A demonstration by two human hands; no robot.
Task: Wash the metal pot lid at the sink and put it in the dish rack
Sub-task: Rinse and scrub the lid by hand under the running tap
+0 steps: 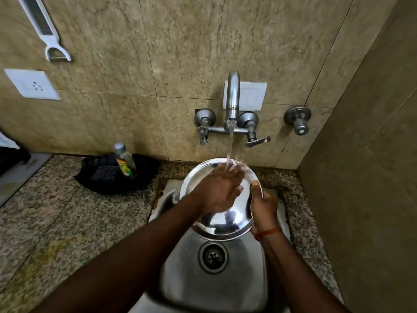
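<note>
The round shiny metal pot lid (223, 222) is tilted over the steel sink (180, 279), its inner face toward me. My right hand (262, 206) grips its right rim, thumb on the inside. My left hand (220, 189) lies flat on the lid's inner face, fingers spread toward the top edge. Water streams from the wall tap (232, 98) onto my left fingers and the lid's upper part. No dish rack is in view.
A dish soap bottle (125, 161) stands in a black tray (112, 177) with a scrubber on the granite counter (56, 222) to the left. The drain (212, 256) lies below the lid. A tiled wall closes the right side.
</note>
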